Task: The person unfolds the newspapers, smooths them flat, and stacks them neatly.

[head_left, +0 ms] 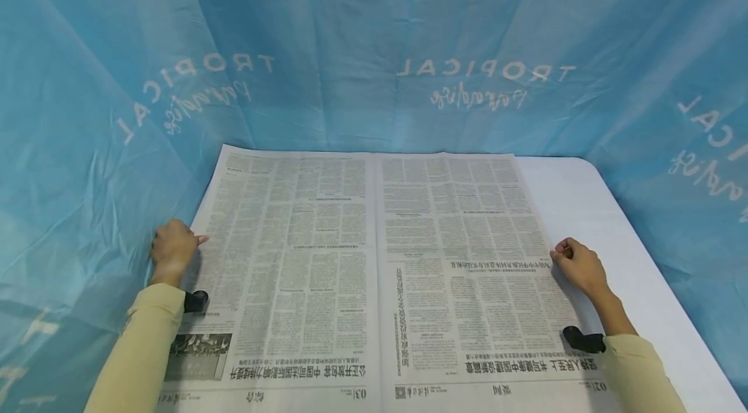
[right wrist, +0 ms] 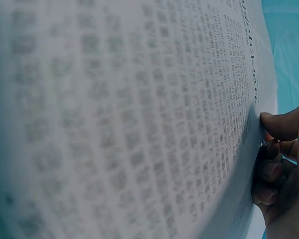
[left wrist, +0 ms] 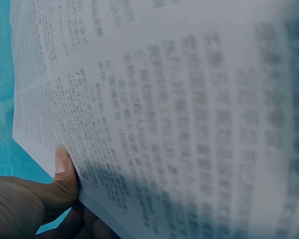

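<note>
A newspaper lies spread open, its centre fold running away from the person and its print upside down in the head view. My left hand pinches the left edge, thumb on the printed side and the other fingers curled beneath, as the left wrist view shows. At the opposite edge my right hand pinches the sheet between thumb and curled fingers. A photo is printed near the lower left corner. The near edge of the paper runs out of the head view.
Under the newspaper is a white table, showing mostly along the right side. A blue curtain with white lettering hangs behind and on both sides, close to the left arm. Black wrist-worn pieces stick out from both cuffs over the paper.
</note>
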{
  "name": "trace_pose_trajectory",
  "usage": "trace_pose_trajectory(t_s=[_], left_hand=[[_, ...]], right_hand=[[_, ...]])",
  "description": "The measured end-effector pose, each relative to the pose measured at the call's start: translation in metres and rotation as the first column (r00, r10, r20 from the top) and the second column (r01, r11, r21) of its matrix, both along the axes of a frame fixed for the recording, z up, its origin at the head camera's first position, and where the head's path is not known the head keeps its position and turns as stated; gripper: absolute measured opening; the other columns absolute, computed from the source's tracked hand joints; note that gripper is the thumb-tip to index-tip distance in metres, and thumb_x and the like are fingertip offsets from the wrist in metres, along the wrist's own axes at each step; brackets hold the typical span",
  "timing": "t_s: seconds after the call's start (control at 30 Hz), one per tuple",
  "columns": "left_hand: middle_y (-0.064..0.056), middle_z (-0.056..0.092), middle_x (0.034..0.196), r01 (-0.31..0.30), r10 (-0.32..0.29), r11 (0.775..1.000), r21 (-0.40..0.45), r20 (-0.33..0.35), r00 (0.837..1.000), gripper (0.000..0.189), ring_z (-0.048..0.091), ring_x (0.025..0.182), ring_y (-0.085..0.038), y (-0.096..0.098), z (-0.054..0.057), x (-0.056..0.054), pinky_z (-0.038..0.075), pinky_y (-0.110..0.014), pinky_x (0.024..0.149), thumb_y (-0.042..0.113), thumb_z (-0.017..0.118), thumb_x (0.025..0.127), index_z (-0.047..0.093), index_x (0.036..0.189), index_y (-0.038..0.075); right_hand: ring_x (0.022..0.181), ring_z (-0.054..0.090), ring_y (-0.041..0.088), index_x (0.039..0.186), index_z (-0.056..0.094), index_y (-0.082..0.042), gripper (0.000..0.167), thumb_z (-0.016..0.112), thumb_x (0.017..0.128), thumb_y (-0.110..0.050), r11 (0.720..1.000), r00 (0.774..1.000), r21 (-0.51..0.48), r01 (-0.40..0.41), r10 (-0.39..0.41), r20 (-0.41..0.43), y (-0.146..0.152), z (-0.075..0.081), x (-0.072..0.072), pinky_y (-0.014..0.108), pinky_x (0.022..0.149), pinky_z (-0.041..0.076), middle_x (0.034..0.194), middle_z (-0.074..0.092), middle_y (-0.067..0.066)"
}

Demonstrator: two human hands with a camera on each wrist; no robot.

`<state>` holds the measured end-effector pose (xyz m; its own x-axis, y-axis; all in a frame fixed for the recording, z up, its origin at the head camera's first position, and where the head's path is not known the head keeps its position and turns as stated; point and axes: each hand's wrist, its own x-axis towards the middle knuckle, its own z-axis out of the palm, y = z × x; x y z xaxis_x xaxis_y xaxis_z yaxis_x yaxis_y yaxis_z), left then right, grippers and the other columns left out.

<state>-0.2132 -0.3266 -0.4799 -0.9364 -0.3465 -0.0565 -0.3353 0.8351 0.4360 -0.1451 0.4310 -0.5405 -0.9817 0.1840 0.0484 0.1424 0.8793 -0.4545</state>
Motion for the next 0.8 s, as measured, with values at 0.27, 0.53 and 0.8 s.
trace_pose_trajectory(t_s=[0.27,0.53,0.8], left_hand=[[-0.043,0.057,0.096,0.019,-0.016,0.999,-0.047,0.052,0.999,0.041,0.058,0.088,-0.06,0.001,0.005,-0.003,0.046,-0.061,0.064,0.018,0.072,0.089,0.059,0.096,-0.02],[-0.04,0.058,0.084,0.05,-0.047,0.993,-0.108,0.026,0.999,0.039,0.059,0.074,-0.056,0.004,0.0,-0.003,0.046,-0.057,0.054,0.017,0.072,0.089,0.057,0.094,-0.019],[-0.04,0.058,0.083,0.096,-0.093,0.979,-0.178,0.025,0.995,0.032,0.059,0.071,-0.055,0.008,-0.005,0.005,0.046,-0.058,0.056,0.011,0.065,0.093,0.059,0.092,-0.02]], right_hand=[[0.062,0.048,0.019,0.096,0.056,0.004,0.025,0.055,0.097,-0.021,1.0,0.999,-0.008,0.028,-0.028,-0.039,-0.001,0.001,0.002,0.031,0.056,0.034,0.073,0.057,0.011],[0.059,0.047,0.019,0.098,0.054,0.004,0.023,0.055,0.096,-0.019,0.999,0.998,-0.007,0.046,-0.046,-0.041,-0.002,-0.003,-0.002,0.031,0.054,0.033,0.071,0.056,0.011],[0.06,0.049,0.022,0.1,0.051,0.003,0.021,0.05,0.098,-0.018,0.999,1.0,0.026,0.019,-0.019,-0.004,-0.004,-0.008,-0.012,0.031,0.053,0.033,0.071,0.055,0.011]])
